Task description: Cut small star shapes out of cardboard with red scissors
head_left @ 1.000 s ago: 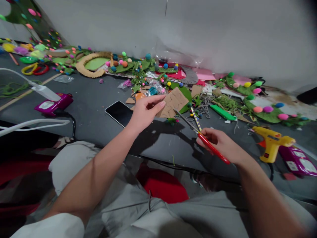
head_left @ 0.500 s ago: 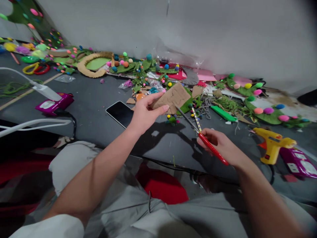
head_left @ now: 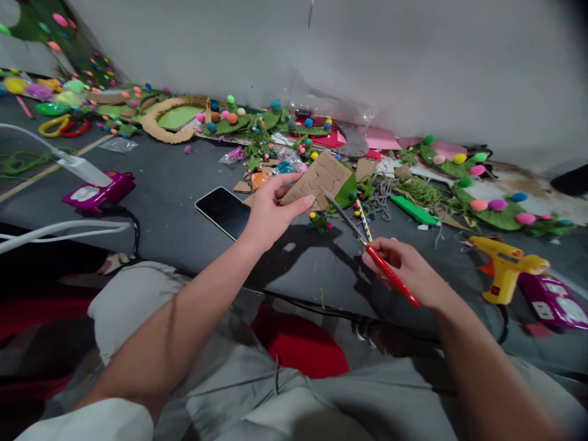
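A small brown piece of cardboard (head_left: 324,176) with drawn or scored lines is pinched by my left hand (head_left: 278,205), thumb on top and fingers beneath. My right hand (head_left: 402,266) is wrapped round the red handles of a pair of scissors (head_left: 386,266). The metal blades point up and left, their tips at the lower right edge of the cardboard. Whether the blades are apart or together is hard to make out. Below both hands lies the dark tabletop (head_left: 312,275), and a phone (head_left: 223,211) rests on it beside my left hand.
A yellow glue gun (head_left: 505,266) and a purple power block (head_left: 555,300) are at the right. Another purple block (head_left: 98,191) with white cables stands at the left. Felt leaves with pom-poms, a green comb-like strip (head_left: 414,210), grey yarn (head_left: 382,195) and scraps line the wall.
My right hand and the scissors have shifted slightly left. The cardboard is tilted a little more upright in my left hand, which otherwise stays about where it was.
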### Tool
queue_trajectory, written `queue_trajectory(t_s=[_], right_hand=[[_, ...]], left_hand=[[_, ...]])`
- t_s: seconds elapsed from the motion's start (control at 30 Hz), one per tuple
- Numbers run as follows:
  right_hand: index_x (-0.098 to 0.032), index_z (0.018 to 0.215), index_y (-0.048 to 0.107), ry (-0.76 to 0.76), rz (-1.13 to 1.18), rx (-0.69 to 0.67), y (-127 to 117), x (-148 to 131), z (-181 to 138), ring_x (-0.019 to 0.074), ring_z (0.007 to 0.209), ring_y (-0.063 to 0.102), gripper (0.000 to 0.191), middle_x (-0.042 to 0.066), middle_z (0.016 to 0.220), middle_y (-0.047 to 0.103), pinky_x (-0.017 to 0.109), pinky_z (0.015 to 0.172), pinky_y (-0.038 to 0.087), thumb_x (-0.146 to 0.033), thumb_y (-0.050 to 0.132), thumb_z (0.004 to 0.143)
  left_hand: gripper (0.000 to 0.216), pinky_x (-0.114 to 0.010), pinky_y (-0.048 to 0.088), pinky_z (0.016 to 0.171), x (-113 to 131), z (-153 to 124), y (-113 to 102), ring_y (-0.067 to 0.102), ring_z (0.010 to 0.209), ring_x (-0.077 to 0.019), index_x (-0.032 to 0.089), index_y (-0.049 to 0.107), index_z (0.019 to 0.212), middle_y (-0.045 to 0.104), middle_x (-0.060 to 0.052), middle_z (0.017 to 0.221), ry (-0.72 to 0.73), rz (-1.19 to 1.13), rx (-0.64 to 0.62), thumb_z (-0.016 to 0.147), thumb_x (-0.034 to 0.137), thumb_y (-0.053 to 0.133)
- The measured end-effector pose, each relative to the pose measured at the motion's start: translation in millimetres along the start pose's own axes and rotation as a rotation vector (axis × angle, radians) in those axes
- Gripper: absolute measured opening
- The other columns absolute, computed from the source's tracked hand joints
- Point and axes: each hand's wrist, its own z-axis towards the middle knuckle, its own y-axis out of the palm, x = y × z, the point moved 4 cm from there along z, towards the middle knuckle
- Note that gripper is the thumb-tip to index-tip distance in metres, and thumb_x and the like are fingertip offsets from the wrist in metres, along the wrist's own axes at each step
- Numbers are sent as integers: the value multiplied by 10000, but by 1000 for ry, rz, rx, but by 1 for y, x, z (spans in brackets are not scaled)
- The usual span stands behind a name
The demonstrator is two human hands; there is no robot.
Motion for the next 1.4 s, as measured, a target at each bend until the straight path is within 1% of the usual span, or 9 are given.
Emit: queue_trajectory(t_s=[0.17,0.5,0.57,0.67,0.8,0.9,1.0,1.17,1.4], right_hand=[[-243,740,613,3,-8,11,0,-2,-1,108,483,444,526,-72,569,515,261,457,357,-680,900,681],[-259,759,558,2,-28,24,2,0,-4,119,516,449,504,-57,640,533,270,479,389,-644,880,718],[-258,775,559,-2,-37,27,1,2,-4,120,534,451,487,-49,679,551,268,483,391,-626,876,735],[-257,792,567,1,-36,17,2,5,-4,117,538,443,459,-52,688,542,260,479,383,-596,874,753],[-265,798,555,10,-18,14,8,3,-4,119,524,440,487,-61,656,517,262,471,389,-631,869,732],[-267,795,540,6,-2,24,14,-2,-4,117,519,436,521,-69,637,497,264,473,396,-675,855,720],[-267,769,518,5,18,29,20,-6,-3,115,518,436,548,-72,625,484,264,471,389,-695,855,705],[-269,792,518,6,47,72,26,-3,-1,118,505,445,552,-76,619,479,265,456,362,-732,814,738],[-273,809,535,-1,32,92,32,0,4,130,490,453,573,-76,578,485,279,456,365,-784,788,747]], left_hand=[[521,-410,680,839,-2,-2,4,774,903,-225,237,702,1165,789,-20,965,14,-14,9,703,298,938],[524,-382,665,863,4,-1,-2,774,999,-242,235,670,1180,783,-28,997,95,-23,127,731,342,920],[512,-381,665,884,4,0,-4,763,1078,-254,233,678,1185,786,-47,1089,75,-23,141,743,349,910],[480,-378,661,924,4,1,-2,746,1155,-258,206,709,1173,778,-77,1211,9,-82,111,754,338,901],[399,-383,657,962,0,0,2,771,1082,-220,205,713,1072,806,-56,1161,-126,-195,100,746,324,910],[376,-380,666,916,-7,-4,7,786,1030,-217,217,701,1024,823,-48,1108,-213,-214,70,751,358,917],[415,-360,663,851,-13,-10,13,790,979,-214,211,689,1010,825,-56,1084,-259,-211,39,738,401,938],[478,-350,655,848,-16,-19,25,784,986,-219,195,726,1107,820,-74,1153,-293,-262,-56,716,348,955],[489,-378,669,848,-15,-14,20,780,996,-242,189,751,1068,824,-82,1142,-260,-238,-18,672,361,981]])
